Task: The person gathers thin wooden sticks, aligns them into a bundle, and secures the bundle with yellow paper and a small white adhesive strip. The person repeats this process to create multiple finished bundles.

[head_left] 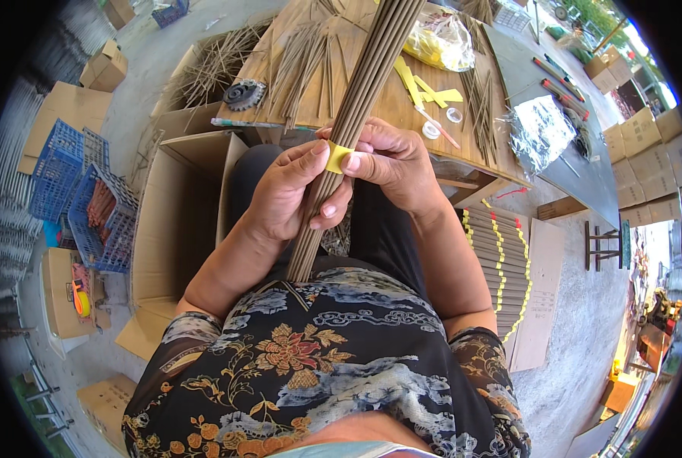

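Blocked at the frame's centre by left hand (283, 182) and right hand (398, 164), meeting at 1 stick bundle (370, 84) slanting to the top edge. Narrow over the wooden table (404, 108) right of it, past yellow strips (409, 82). Open downward into the carton (182, 183) left of centre. Passable at right along floor (581, 305) between cardboard sheet (541, 282) and dark stool (604, 249).
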{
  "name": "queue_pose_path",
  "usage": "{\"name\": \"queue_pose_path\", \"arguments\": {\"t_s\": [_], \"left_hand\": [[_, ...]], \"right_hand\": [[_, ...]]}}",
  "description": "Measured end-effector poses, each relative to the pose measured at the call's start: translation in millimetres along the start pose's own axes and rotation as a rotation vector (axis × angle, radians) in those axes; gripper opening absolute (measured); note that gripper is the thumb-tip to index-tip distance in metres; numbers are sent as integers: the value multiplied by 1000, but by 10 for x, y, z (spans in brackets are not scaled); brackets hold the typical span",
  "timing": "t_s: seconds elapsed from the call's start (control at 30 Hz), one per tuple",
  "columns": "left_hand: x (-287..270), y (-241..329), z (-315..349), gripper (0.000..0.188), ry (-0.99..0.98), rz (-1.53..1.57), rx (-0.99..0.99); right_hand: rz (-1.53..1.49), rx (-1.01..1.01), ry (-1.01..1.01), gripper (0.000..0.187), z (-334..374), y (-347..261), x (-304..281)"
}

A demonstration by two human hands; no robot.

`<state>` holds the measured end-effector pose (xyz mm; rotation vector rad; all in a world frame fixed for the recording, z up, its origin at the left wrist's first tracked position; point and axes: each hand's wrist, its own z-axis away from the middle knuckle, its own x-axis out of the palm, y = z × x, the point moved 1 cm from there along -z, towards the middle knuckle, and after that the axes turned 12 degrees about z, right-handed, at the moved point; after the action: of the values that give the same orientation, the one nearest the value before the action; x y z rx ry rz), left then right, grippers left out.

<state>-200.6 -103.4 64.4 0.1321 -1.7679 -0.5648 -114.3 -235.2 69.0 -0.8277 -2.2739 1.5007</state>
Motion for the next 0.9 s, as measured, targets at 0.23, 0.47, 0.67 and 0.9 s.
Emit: {"name": "queue_pose_path", "arguments": {"t_s": [0.23,0.47,0.67,0.9], "left_hand": [[-39,16,37,32,-13,98,-67],[36,47,39,40,72,-20,-1],[49,137,26,39,0,-45,17],[57,252,-173,30,92,-428,516]], "right_hand": [[-83,70,-29,28,1,-77,37],[-166,214,-76,19,-1,-128,126],[-246,160,-78,41,-54,-170,34],[-116,44,138,64,-269,-271,170]]}}
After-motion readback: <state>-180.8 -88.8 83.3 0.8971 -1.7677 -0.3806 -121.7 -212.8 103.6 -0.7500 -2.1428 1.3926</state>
